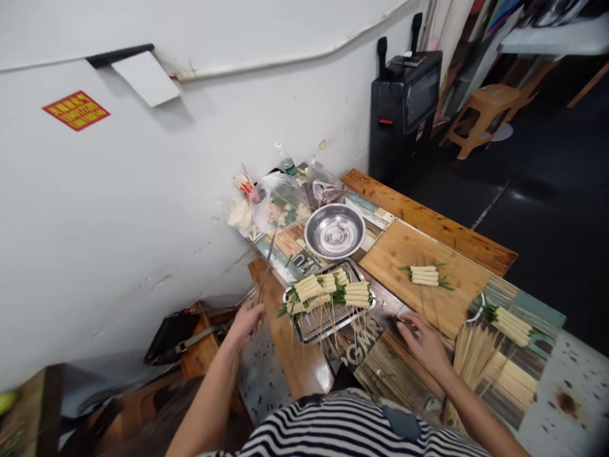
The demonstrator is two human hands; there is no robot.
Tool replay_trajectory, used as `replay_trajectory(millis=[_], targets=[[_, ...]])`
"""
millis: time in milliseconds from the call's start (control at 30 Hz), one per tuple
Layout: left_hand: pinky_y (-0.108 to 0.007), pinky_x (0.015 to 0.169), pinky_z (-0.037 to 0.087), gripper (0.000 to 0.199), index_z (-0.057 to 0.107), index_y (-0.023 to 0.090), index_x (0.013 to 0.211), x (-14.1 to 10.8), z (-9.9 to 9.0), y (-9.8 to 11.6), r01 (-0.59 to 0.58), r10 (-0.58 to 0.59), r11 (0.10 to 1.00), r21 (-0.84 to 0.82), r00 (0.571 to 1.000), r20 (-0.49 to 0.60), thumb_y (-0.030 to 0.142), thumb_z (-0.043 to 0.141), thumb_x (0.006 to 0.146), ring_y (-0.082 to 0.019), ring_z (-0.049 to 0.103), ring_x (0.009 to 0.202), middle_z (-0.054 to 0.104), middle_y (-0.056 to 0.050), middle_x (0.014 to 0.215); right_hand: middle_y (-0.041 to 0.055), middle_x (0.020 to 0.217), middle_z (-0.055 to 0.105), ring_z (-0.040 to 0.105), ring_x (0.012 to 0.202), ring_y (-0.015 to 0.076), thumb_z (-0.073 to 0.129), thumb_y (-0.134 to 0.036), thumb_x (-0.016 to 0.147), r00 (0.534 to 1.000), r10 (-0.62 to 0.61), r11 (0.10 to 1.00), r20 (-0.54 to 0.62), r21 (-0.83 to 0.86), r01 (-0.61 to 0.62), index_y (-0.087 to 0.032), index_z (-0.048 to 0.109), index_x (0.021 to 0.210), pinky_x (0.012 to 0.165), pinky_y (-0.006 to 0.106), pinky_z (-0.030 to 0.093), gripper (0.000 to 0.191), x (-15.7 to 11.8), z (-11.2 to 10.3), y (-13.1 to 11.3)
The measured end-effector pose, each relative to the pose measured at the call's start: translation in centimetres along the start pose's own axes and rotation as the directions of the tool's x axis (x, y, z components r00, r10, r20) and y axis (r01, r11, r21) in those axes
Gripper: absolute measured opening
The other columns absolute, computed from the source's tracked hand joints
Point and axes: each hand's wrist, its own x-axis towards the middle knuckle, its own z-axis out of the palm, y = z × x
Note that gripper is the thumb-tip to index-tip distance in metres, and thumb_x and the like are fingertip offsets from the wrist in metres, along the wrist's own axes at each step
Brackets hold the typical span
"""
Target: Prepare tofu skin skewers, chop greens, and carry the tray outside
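My left hand (248, 322) is closed around the lower end of a long, thin grey knife (267, 263), seen nearly edge-on and pointing up and away beside the table. My right hand (422, 343) hovers low at the near edge of the wooden cutting board (380, 254), its fingers apart and slightly curled, with nothing clearly held. Between my hands, a metal tray (311, 331) bears several skewered pale rolls (328, 285) with green leaves sticking out of their ends. Another skewered set of rolls (424, 275) lies on the board.
Bare bamboo skewers (471, 358) and more rolls (511, 325) lie at the right. A steel bowl (335, 231) stands behind the tray. Plastic bags (280, 203) and a bottle (287, 162) are against the wall. A bench (428, 222) runs along the far side; a black speaker (404, 108) stands beyond.
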Motion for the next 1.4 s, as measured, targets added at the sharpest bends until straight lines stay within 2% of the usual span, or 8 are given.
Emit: replay_trajectory(millis=[133,367,500,533,633,733,933,1400], targets=[[-0.02,0.039,0.02,0.031,0.042,0.024,0.083,-10.6,8.1,6.5,0.125,0.122,0.89,-0.439,0.861,0.493,0.03,0.056,0.055,-0.005,0.027,0.037,0.032,0.01,0.054,0.0136,0.119,0.067,0.063,0.11,0.0239,0.059,-0.057,0.081,0.915,-0.082,0.797,0.396,0.577,-0.178,-0.022,0.05,0.127,0.102,0.044,0.044,0.058,-0.6,0.5,-6.8],[-0.023,0.039,0.025,0.016,0.051,0.024,0.075,-19.7,23.6,14.3,0.182,0.131,0.96,-0.213,0.381,0.915,0.023,0.059,0.061,-0.007,0.033,0.037,0.041,0.007,0.049,0.0013,0.087,0.071,0.069,0.078,0.0193,0.068,-0.053,0.074,0.971,0.085,0.331,0.225,0.913,-0.241,-0.025,0.051,0.101,0.06,0.03,0.055,0.043,-2.8,-5.8,-6.6],[-0.03,0.068,0.051,0.016,0.07,0.02,0.078,-16.7,27.1,17.5,-0.369,0.223,0.909,-0.195,0.032,0.974,0.035,0.065,0.075,-0.019,0.065,0.075,0.069,-0.004,0.08,-0.0024,0.061,0.06,0.055,0.046,0.0133,0.062,-0.06,0.077,0.946,0.319,0.406,0.05,0.895,-0.184,-0.023,0.046,0.084,0.044,0.025,0.045,0.041,-3.6,-11.6,-1.6],[-0.032,0.082,0.052,0.018,0.072,0.019,0.081,-14.8,27.9,18.5,-0.572,0.296,0.786,-0.233,0.018,0.955,0.036,0.068,0.075,-0.022,0.066,0.088,0.072,-0.005,0.091,-0.0014,0.061,0.06,0.055,0.046,0.0138,0.057,-0.061,0.081,0.925,0.379,0.5,-0.023,0.847,-0.184,-0.022,0.046,0.083,0.045,0.026,0.046,0.04,-3.4,-12.8,-0.3],[-0.042,0.106,0.041,0.022,0.072,0.017,0.097,-7.8,31.2,21.0,-0.918,0.671,0.393,0.047,0.321,0.668,0.031,0.064,0.083,-0.026,0.058,0.116,0.068,-0.012,0.116,0.0091,0.079,0.067,0.065,0.07,0.021,0.045,-0.05,0.089,0.864,0.421,0.862,-0.276,0.42,-0.285,-0.018,0.052,0.084,0.063,0.033,0.052,0.032,-2.1,-14.8,3.0],[-0.046,0.114,0.033,0.048,0.06,0.015,0.126,-2.1,35.8,22.0,-0.962,0.76,0.156,0.225,0.263,0.594,0.026,0.068,0.08,-0.028,0.044,0.133,0.053,-0.016,0.139,0.0189,0.109,0.066,0.065,0.099,0.0272,0.036,-0.034,0.094,0.902,0.318,0.908,-0.293,-0.179,-0.378,-0.013,0.058,0.095,0.084,0.038,0.049,0.03,-0.7,-14.1,4.7],[-0.046,0.104,0.041,0.059,0.057,0.013,0.128,1.0,40.8,20.0,-0.952,0.685,0.095,0.292,0.276,0.675,0.032,0.074,0.075,-0.032,0.053,0.119,0.06,-0.018,0.125,0.0148,0.085,0.071,0.068,0.078,0.023,0.021,-0.035,0.1,0.886,0.448,0.704,-0.117,-0.565,-0.431,-0.012,0.053,0.116,0.07,0.031,0.046,0.043,1.6,-10.7,3.4],[-0.045,0.095,0.042,0.047,0.059,0.013,0.125,0.2,41.1,18.9,-0.942,0.71,0.144,0.304,0.312,0.632,0.043,0.056,0.089,-0.03,0.052,0.111,0.061,-0.017,0.122,0.0172,0.08,0.07,0.071,0.075,0.0262,0.021,-0.033,0.1,0.887,0.458,0.643,-0.053,-0.67,-0.372,-0.012,0.05,0.116,0.066,0.033,0.049,0.04,4.1,-10.1,2.4]])
